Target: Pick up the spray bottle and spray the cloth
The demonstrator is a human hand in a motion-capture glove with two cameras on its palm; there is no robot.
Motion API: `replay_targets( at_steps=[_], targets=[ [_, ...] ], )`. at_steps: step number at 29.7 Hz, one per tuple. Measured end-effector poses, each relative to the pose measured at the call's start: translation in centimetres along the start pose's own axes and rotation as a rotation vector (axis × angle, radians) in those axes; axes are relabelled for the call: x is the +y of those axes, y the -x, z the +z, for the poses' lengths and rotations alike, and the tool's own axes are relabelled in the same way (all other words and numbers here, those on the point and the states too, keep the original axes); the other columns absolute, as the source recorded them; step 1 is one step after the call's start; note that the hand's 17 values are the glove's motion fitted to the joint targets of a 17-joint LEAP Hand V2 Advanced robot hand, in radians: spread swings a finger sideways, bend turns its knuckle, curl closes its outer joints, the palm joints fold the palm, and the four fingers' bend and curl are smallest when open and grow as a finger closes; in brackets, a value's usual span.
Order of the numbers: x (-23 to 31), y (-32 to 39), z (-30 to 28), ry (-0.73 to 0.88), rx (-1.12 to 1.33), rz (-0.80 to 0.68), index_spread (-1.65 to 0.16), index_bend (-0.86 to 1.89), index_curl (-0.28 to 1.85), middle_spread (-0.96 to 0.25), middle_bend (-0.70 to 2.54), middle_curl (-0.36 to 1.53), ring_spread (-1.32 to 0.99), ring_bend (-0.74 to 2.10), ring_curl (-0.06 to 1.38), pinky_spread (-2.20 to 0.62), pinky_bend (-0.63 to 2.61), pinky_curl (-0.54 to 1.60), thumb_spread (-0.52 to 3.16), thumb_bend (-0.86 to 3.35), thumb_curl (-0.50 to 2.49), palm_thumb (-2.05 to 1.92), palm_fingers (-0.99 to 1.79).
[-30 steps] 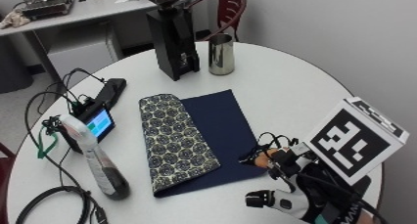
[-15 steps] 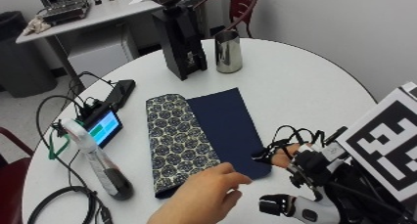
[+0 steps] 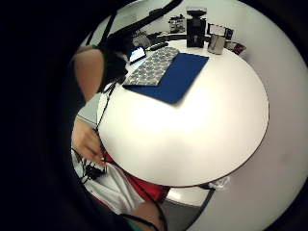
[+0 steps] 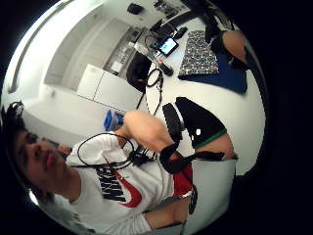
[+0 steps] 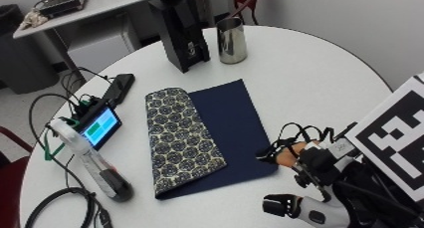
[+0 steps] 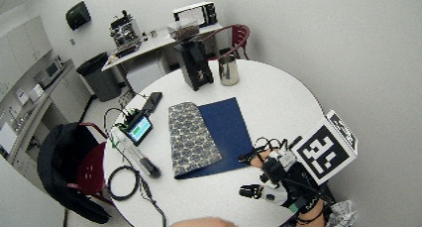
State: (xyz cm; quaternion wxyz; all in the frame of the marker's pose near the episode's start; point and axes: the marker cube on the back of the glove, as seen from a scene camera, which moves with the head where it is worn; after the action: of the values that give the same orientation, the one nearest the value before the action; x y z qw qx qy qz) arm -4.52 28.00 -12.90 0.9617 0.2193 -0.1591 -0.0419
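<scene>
Spanning the middle of the round bench (image 5: pixel 318 83), the cloth (image 5: pixel 218 133) lies half folded. The bottle (image 5: pixel 89 161) lies on its side at the far edge, among cables (image 5: pixel 63 198). The right hand (image 5: pixel 301 156) hovers near the cloth's corner; its fingers cannot be told. Reaching across risks snagging those cables.

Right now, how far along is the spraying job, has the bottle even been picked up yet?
Nothing looks done yet. The spray bottle lies on its side on the table, beside the small screen, untouched. The cloth lies flat, its patterned half folded over the navy. In hand: nothing; the gloved right hand sits at the cloth's near corner, across the cloth from the bottle. Left: reach over, grip the bottle, spray the cloth.
</scene>
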Motion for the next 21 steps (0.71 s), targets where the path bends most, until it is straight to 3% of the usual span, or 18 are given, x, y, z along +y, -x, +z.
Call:
replay_targets(
  at_steps=[21],
  targets=[
    [-0.9,-0.3,-1.4,0.060,0.100,-0.005,-0.29,0.14,0.30,-0.04,0.33,0.41,-0.02,0.26,0.37,0.19,0.17,0.28,1.19,-0.02,0.33,0.69,0.88]
  ],
)
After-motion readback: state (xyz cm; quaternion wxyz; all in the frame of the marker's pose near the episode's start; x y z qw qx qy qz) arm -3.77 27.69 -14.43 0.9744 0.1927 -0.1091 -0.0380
